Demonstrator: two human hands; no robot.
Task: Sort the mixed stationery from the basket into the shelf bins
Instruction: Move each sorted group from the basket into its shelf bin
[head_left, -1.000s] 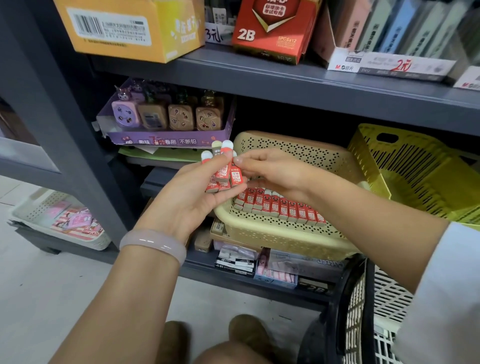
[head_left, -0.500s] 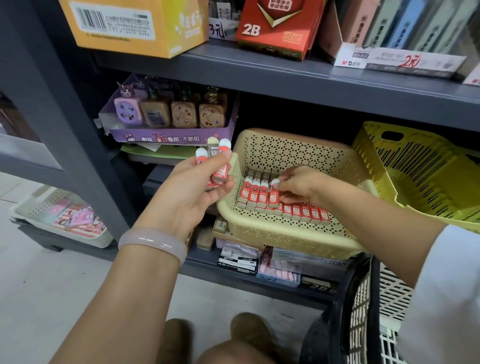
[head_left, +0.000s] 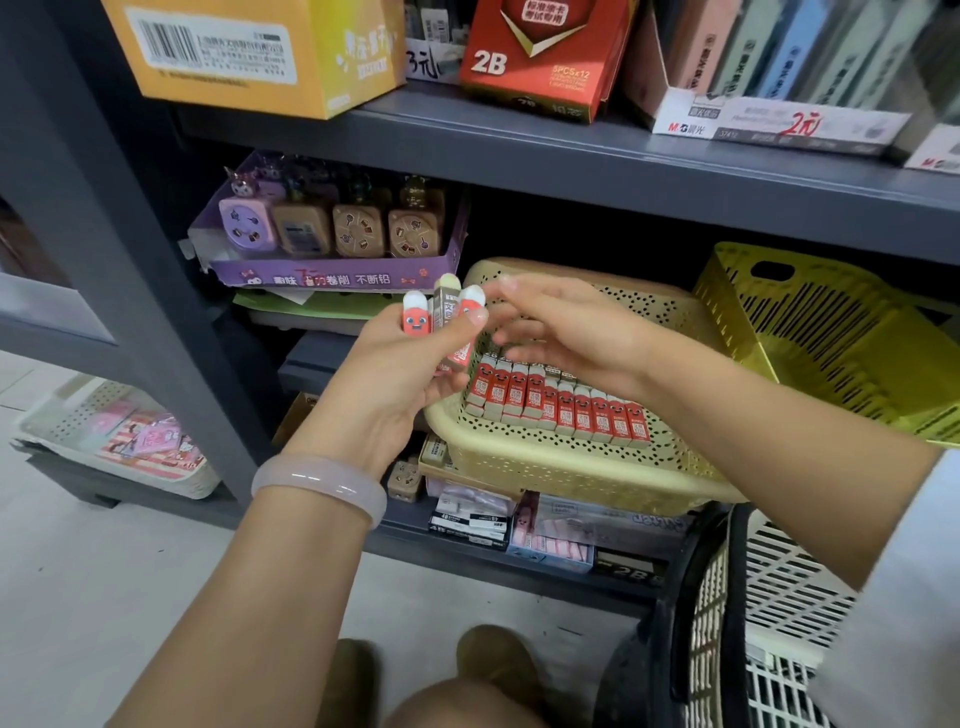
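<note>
My left hand pinches three erasers loosely; my right hand, seemingly spread, reaches in. A clumsy pluck could spill one past the beige bin at the shelf's front edge.

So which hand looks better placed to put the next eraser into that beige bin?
Right. The right hand is free, hovering over the beige bin, fingers reaching toward the erasers; the left hand is busy holding them.

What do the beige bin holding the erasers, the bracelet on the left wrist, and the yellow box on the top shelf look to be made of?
Beige bin: apparently moulded plastic, matte, with walls and floor perforated in regular small holes. Bracelet: a smooth, glossy, translucent pale pink-lilac ring with highlights; possibly stone, glass or resin, the look leaves it open. Yellow box: printed cardboard, with folded edges and a white barcode label.
</note>
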